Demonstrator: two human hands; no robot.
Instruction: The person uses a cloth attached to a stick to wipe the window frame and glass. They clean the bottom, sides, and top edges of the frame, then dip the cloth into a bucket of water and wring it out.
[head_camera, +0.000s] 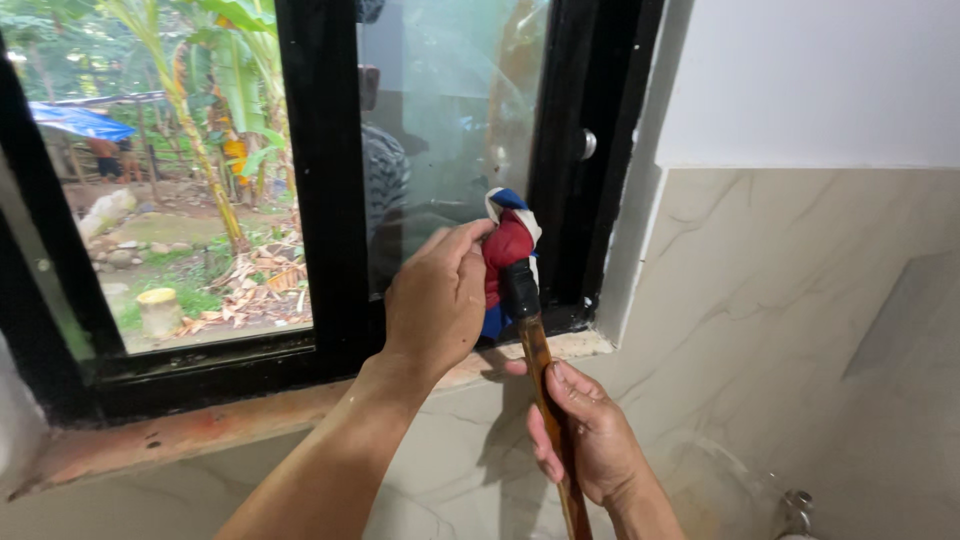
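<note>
left hand (437, 298) grips red-blue cloth (508, 243); right hand (585, 440) holds wooden stick (540, 370)

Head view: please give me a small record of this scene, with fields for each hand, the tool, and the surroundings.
left hand: grips the red, white and blue cloth bundle at the stick's top end
right hand: wraps around the brown wooden stick, lower down
tool: stick with black collar under the cloth, cloth close to the glass
window: black-framed sliding window, garden outside
sill: worn reddish ledge
wall: pale marble-look tiles
</note>
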